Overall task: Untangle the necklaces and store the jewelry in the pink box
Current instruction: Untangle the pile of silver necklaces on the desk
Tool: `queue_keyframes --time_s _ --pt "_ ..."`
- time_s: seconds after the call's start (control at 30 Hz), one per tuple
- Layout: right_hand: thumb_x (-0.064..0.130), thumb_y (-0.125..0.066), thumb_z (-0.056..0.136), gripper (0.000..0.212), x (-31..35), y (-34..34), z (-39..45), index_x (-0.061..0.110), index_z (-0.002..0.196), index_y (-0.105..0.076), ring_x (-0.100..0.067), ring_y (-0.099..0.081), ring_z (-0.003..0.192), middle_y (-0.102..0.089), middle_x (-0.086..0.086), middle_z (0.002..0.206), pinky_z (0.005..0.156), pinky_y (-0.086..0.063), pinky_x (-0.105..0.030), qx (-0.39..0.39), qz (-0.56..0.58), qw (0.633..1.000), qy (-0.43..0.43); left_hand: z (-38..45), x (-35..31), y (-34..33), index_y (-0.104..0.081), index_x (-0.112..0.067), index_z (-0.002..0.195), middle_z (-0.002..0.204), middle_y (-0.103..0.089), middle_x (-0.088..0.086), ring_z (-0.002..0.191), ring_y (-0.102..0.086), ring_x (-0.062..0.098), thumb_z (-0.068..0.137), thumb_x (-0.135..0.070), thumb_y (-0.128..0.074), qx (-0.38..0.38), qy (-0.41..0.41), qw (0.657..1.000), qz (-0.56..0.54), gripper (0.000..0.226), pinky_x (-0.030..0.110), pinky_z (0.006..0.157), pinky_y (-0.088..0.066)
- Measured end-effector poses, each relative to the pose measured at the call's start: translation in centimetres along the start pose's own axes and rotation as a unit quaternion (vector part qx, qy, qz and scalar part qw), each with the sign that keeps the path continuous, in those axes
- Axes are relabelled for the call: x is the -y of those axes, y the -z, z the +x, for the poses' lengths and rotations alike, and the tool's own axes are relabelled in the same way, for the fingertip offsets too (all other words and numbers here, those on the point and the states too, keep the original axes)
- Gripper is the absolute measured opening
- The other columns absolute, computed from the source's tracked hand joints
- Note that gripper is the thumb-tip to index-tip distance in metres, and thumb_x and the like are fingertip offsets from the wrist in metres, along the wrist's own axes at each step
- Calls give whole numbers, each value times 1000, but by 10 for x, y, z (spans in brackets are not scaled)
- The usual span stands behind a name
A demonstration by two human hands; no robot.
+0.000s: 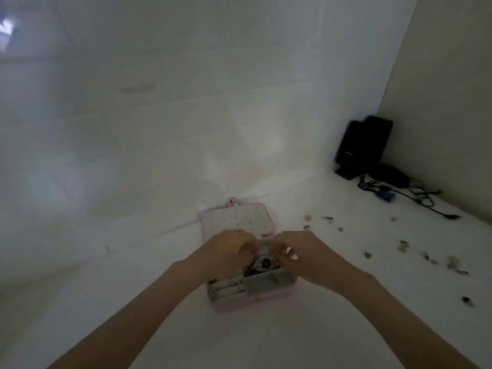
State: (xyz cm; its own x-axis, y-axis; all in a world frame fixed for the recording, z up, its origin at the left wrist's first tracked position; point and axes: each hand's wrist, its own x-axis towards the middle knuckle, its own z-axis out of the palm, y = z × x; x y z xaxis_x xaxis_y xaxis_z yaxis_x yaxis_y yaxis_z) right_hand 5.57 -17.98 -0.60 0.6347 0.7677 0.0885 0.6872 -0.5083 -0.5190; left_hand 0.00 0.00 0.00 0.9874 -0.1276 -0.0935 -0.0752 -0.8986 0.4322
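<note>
The pink box (266, 295) lies open on the white floor (319, 328), its dotted lid (231, 217) folded flat away from the person, likely to keep both hands free. Dark tangled jewelry (263, 263) sits in a rear compartment, directly between the fingertips. The left hand (229, 251) and right hand (298, 253) curl over it, seemingly pinching it, though blur hides the contact. Small jewelry pieces (402, 246) lie scattered well to the right.

One pink box (250, 299), two hands, one black speaker (362, 145), one bunch of wires (410, 193), and many little bits (402, 246), too blurry to count.
</note>
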Motion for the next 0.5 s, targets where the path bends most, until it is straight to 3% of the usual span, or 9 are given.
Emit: queue_keyframes --time_s 0.07,0.2,0.3,0.4,0.5 --pt "3 -51 88 22 -3 -19 3 10 101 -68 -11 -56 80 -62 3 90 69 -41 -13 -12 -26 999 24 1 10 -15 -68 -19 109 110 -65 1 100 -59 16 92 -19 -53 -27 -3 1000 15 23 26 89 -45" --pt "6 -48 88 20 -7 -45 4 9 99 -64 -19 -56 94 -62 -5 103 80 -41 -24 -46 -99 993 36 0 22 -34 -72 -22 102 99 -63 -2 88 -58 11 88 -23 -60 -87 -36 995 31 18 15 78 -40" --pt "13 -45 92 16 2 -43 -2 6 94 -60 -22 -55 88 -62 -9 99 74 -40 -28 -49 -165 985 -5 -1 18 -32 -71 -18 98 91 -57 -3 86 -56 13 87 -27 -62 -93 -32 994 39 17 19 73 -38" --pt "17 -44 93 18 16 -41 3 5 94 -58 -25 -55 79 -62 -15 100 64 -39 -27 -31 -207 974 -81 0 7 -31 -70 -13 88 84 -60 1 77 -57 18 90 -30 -55 -87 -20 987 130 22 27 73 -42" --pt "18 -47 94 24 28 -40 16 3 109 -57 -30 -58 96 -58 -15 110 67 -39 -28 8 -239 963 -122 -1 -7 -33 -55 -15 78 71 -53 -3 72 -49 17 94 -36 -45 -80 7 962 262 29 31 84 -36"
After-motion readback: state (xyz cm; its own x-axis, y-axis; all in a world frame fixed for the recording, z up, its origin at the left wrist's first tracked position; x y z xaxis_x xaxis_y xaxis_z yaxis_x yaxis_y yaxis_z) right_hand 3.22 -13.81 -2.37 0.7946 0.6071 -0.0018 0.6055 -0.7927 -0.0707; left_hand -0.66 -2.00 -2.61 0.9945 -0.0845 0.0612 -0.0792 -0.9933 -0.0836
